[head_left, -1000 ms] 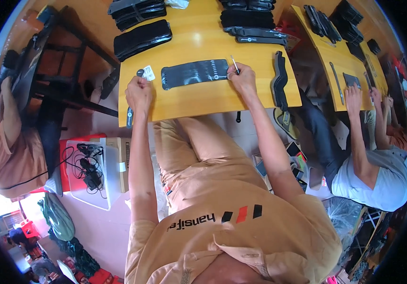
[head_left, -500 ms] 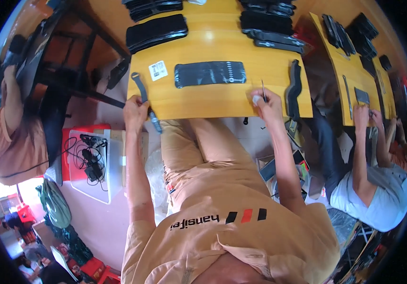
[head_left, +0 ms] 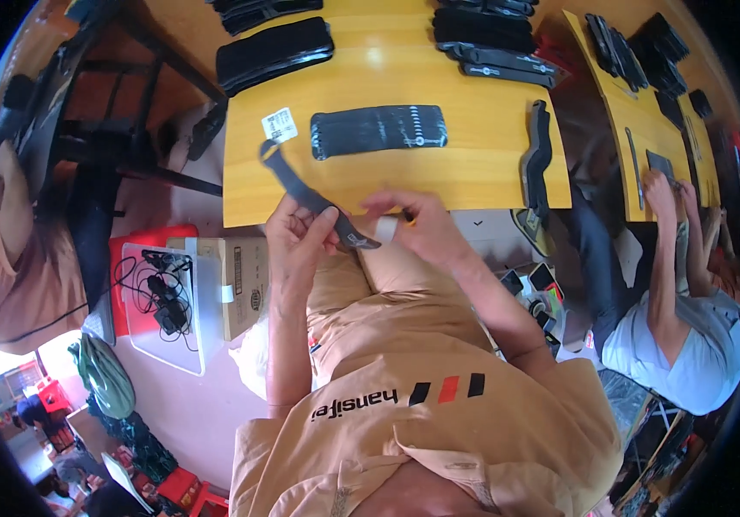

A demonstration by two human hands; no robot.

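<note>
Pinching the dark strap (head_left: 288, 178) on our side of the plastic-wrapped black pack (head_left: 377, 131), our left hand (head_left: 297, 237) closes thumb to fingers; our right hand (head_left: 426, 226), half-curled there too, holds a white piece (head_left: 385, 227) and a mostly hidden tool (head_left: 408, 215). Keeping the strap flat should serve us best.

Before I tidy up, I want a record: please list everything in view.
Table: 1, yellow, before the person
Packet: 1, black, table's middle
Label sheet: 1, white, table's left
Stacks: several, black, table's far left and right
Bundle: 1, black, table's right edge
Strap: 1, dark grey, in the left hand
Small piece: 1, white, at the right hand
Box: 1, clear, floor left
Cables: several, black, inside that box
Carton: 1, brown, beside the box
Second table: 1, yellow, far right
Co-workers: at least two, brown and pale-blue tops, left and right
Left hand: 1, bare, pinching the strap
Right hand: 1, bare, beside the strap
</note>
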